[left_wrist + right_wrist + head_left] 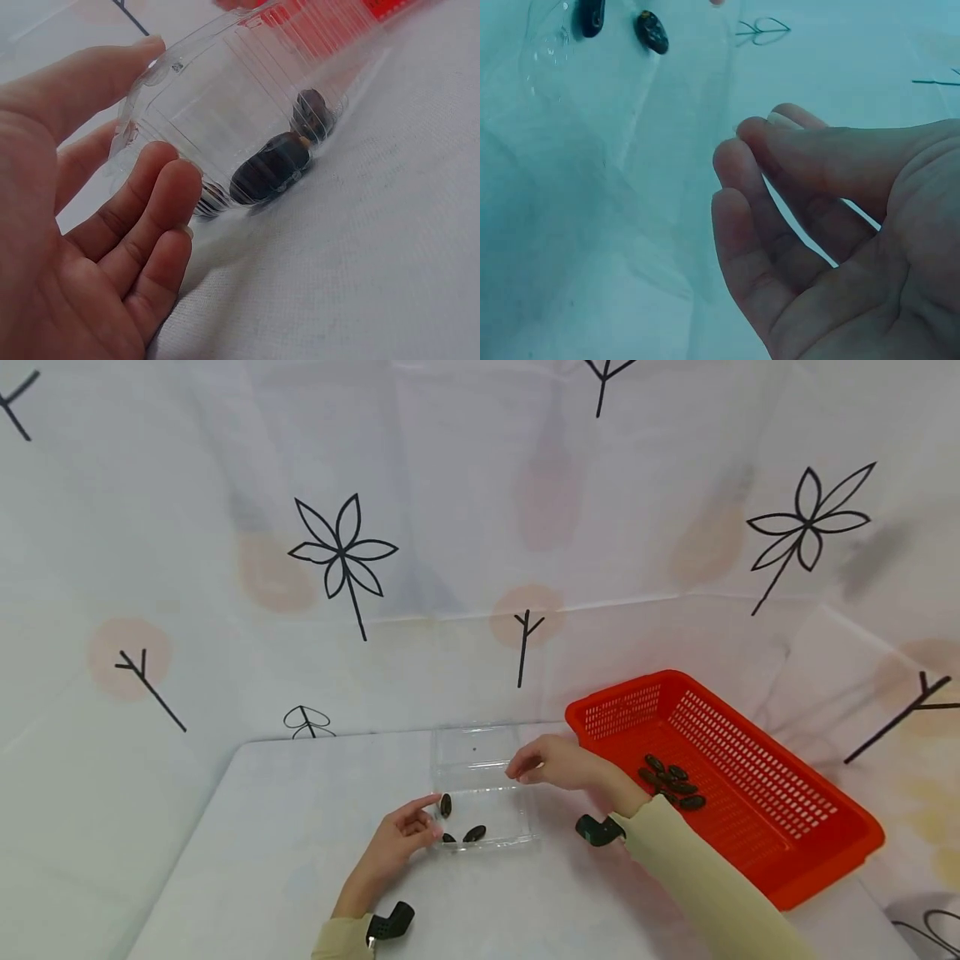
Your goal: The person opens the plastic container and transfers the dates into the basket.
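Note:
A clear plastic clamshell box lies open on the white table, its lid folded back toward the wall. Inside the base are three dark, glossy oval fruits that look like dates: one by the left wall, one in the near left corner and one at the near side. My left hand grips the box's left edge, thumb at the rim and other fingers curled beside the wall. Over the box's right side hovers my right hand, fingers loosely bent near the thumb, nothing visible between them.
A red plastic basket with perforated sides stands to the right, beside my right forearm. Several more dark dates lie piled at its left inside. A white cloth backdrop with plant drawings rises behind the table.

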Demonstrator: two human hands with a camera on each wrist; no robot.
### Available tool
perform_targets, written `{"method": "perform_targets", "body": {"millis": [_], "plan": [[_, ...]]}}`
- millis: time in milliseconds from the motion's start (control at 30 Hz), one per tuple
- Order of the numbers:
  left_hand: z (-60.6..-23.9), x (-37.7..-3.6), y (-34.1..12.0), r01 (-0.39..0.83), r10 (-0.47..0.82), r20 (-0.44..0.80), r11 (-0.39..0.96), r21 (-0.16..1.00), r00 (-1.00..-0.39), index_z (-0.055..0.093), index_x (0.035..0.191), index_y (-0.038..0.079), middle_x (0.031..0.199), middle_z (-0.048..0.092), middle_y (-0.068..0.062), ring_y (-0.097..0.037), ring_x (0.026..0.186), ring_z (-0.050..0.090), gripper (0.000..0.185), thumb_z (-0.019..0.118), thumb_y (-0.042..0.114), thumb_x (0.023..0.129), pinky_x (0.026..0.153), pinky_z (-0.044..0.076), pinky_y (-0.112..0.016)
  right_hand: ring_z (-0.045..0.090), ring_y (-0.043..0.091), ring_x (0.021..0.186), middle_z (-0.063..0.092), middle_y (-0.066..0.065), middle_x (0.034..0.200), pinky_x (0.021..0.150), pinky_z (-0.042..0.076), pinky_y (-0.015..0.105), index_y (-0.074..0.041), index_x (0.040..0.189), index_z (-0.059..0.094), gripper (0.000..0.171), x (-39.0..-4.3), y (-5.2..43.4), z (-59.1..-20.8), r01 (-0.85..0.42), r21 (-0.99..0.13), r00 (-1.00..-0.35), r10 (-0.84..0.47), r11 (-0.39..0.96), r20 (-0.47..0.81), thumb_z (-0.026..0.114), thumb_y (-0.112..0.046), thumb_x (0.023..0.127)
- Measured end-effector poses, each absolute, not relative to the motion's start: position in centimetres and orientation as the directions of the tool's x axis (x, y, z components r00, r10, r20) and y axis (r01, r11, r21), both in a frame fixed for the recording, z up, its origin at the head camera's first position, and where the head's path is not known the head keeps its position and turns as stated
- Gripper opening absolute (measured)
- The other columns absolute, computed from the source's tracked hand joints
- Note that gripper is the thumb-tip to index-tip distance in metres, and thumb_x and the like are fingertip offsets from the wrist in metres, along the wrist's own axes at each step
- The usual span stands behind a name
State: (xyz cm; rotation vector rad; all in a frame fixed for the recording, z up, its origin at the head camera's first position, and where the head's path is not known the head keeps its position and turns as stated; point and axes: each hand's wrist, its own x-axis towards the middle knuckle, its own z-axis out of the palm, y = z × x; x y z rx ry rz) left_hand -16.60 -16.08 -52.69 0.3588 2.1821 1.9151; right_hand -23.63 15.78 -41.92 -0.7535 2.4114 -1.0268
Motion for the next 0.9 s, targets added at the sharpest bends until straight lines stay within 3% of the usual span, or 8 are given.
{"method": "perform_targets", "body": {"millis": [167, 333, 667, 900], "plan": [[-52.8, -16.4, -16.1, 0.046, 0.319, 0.008, 0.110, 0.993, -0.948, 0.053, 0.140, -0.002, 0.096, 0.056, -0.008, -0.010, 0.078, 0.057, 0.056, 0.074, 0.004, 0.088, 0.069, 0.048, -0.022, 0.064, 0.017, 0.095, 0.071, 0.010, 0.109, 0.091, 0.052, 0.038, -0.007, 0.112, 0.074, 0.020, -24.2, 13.4, -43.0, -0.301, -0.774, -0.718, -0.666, 0.558, -0.201, 0.065, -0.003, 0.095], [-52.8, -16.4, -16.0, 0.050, 0.315, 0.012, 0.114, 0.992, -0.949, 0.053, 0.139, -0.003, 0.096, 0.057, -0.007, -0.010, 0.079, 0.056, 0.056, 0.075, 0.003, 0.087, 0.070, 0.047, -0.022, 0.063, 0.015, 0.093, 0.072, 0.005, 0.104, 0.087, 0.052, 0.036, -0.005, 0.110, 0.075, 0.020, -24.5, 11.2, -44.3, -0.288, -0.776, -0.669, -0.697, 0.561, -0.256, 0.064, -0.002, 0.094], [-52.4, -16.1, -15.9, 0.014, 0.331, -0.025, 0.115, 0.993, -0.943, 0.053, 0.141, 0.000, 0.098, 0.058, -0.007, -0.013, 0.082, 0.056, 0.059, 0.076, 0.005, 0.087, 0.073, 0.048, -0.023, 0.059, 0.019, 0.086, 0.068, -0.006, 0.092, 0.079, 0.051, 0.036, -0.017, 0.110, 0.077, 0.019, -24.0, 8.7, -45.4, -0.275, -0.688, -0.541, -0.700, 0.671, -0.466, 0.066, -0.019, 0.095], [-52.7, -16.2, -15.8, 0.032, 0.328, 0.003, 0.084, 0.996, -0.945, 0.053, 0.139, -0.004, 0.096, 0.058, -0.007, -0.011, 0.080, 0.057, 0.059, 0.077, 0.002, 0.085, 0.072, 0.049, -0.022, 0.060, 0.010, 0.080, 0.071, -0.005, 0.093, 0.073, 0.053, 0.032, -0.013, 0.107, 0.077, 0.020, -24.3, 8.0, -46.2, -0.271, -0.715, -0.437, -0.744, 0.644, -0.505, 0.067, -0.007, 0.091]]}}
